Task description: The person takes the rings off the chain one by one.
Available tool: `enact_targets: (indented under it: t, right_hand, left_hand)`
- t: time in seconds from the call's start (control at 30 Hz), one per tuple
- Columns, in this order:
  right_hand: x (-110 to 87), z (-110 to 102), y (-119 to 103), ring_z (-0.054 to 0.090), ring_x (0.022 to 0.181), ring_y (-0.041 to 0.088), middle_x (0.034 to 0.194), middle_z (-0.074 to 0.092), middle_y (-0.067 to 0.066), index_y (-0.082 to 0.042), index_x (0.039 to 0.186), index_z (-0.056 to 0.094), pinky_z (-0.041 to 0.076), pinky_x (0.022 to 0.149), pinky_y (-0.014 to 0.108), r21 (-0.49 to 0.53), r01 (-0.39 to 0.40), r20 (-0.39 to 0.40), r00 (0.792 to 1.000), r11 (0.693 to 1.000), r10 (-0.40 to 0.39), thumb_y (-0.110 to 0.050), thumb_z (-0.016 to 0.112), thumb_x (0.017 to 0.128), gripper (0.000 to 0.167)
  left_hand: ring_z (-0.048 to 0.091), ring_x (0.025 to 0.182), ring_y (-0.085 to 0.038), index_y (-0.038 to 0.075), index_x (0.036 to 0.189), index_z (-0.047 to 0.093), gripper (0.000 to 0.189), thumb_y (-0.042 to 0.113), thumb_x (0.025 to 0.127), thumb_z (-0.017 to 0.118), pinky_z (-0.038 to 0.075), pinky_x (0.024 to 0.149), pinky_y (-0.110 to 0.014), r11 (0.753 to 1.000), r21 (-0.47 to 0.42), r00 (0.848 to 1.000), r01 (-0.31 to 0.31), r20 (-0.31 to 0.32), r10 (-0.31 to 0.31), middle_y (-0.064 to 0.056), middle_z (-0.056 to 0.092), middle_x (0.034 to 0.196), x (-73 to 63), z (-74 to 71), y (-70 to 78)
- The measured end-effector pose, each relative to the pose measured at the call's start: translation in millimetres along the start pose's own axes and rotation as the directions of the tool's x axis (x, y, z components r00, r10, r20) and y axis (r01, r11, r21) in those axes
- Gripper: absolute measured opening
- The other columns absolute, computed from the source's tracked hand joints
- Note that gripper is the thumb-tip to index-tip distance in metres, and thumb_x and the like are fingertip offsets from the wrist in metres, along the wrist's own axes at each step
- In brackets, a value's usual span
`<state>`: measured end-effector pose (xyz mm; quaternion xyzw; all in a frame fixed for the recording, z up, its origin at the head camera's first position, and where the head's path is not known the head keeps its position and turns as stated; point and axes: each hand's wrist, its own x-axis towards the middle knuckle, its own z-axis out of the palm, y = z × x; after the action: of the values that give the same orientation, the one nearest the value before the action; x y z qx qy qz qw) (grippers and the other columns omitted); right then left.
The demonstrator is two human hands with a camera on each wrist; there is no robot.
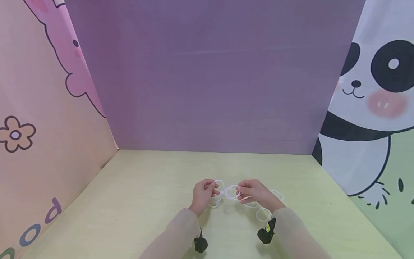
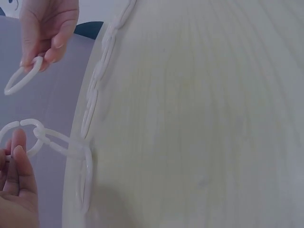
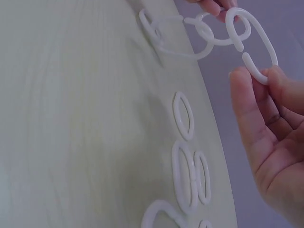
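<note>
My left hand (image 1: 203, 194) pinches a white plastic link (image 2: 29, 122) between thumb and fingers. Two more white links are joined to it, and the lower link (image 2: 84, 185) hangs down at the table. To its right, my right hand (image 1: 256, 190) pinches a separate white link (image 3: 256, 38) by its lower end. This link is a split ring, and its gap faces the table side in the right wrist view. It is held up close to the left hand's link, overlapping it in that view, while the left wrist view shows the two apart.
Several loose white links lie on the pale wooden table (image 1: 145, 201) under and beside the right forearm, among them one link (image 1: 263, 214) near the wrist and another (image 3: 184, 175). A purple panel (image 1: 210, 90) stands behind; printed walls flank the table.
</note>
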<state>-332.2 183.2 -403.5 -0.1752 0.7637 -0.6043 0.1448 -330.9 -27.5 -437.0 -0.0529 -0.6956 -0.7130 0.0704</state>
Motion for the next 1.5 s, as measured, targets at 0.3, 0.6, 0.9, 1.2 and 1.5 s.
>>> enact_targets:
  t: [0.3,0.6,0.9,1.2,1.5]
  right_hand:
    - [-9.2,-6.8,4.7,0.06,0.075,0.019,0.083,0.062,0.011,0.014,0.1,0.054,0.053,0.069,0.036,-0.039,-0.028,0.039,0.999,0.999,0.029,-0.009,0.055,0.092,0.024]
    - [-16.0,-11.7,13.9,0.059,0.071,0.019,0.078,0.063,0.01,0.016,0.097,0.056,0.053,0.066,0.036,-0.1,-0.032,0.093,0.995,0.994,0.042,-0.007,0.057,0.091,0.024]
    - [-20.5,-12.1,18.1,0.057,0.064,0.016,0.075,0.062,0.008,0.014,0.095,0.057,0.053,0.063,0.038,-0.146,-0.051,0.098,0.993,0.988,0.066,-0.006,0.057,0.09,0.021]
    - [-17.4,-10.2,26.5,0.056,0.06,0.014,0.07,0.061,0.006,0.01,0.091,0.061,0.052,0.056,0.033,-0.194,-0.073,0.059,0.995,0.978,0.086,-0.007,0.062,0.087,0.018]
    - [-15.5,-5.0,27.3,0.054,0.051,0.012,0.064,0.061,0.005,0.006,0.084,0.064,0.052,0.052,0.03,-0.267,-0.082,-0.01,0.997,0.96,0.083,-0.007,0.064,0.084,0.013]
  left_hand:
    - [0.064,0.066,-0.017,-0.011,0.105,0.058,0.019,0.001,0.092,0.054,0.051,0.059,-0.022,1.0,0.003,1.0,-0.001,0.003,0.001,-0.023,0.064,0.093,-5.8,-1.2,11.1]
    - [0.063,0.064,-0.015,-0.012,0.105,0.058,0.018,0.0,0.092,0.053,0.051,0.059,-0.022,1.0,0.006,1.0,-0.012,0.007,0.012,-0.015,0.066,0.087,-8.0,0.2,13.4]
    - [0.063,0.064,-0.015,-0.007,0.102,0.061,0.015,0.002,0.092,0.054,0.051,0.058,-0.021,1.0,0.03,1.0,-0.008,-0.012,0.009,-0.022,0.065,0.092,-1.8,0.9,-0.6]
    - [0.064,0.064,-0.015,-0.009,0.103,0.06,0.016,0.002,0.092,0.054,0.05,0.057,-0.02,1.0,0.007,1.0,-0.022,-0.003,0.022,-0.022,0.065,0.092,-2.6,0.6,-0.2]
    - [0.063,0.065,-0.017,-0.014,0.102,0.057,0.016,-0.003,0.092,0.051,0.05,0.058,-0.021,0.999,0.016,1.0,-0.029,0.0,0.029,-0.028,0.062,0.093,-15.9,1.8,24.1]
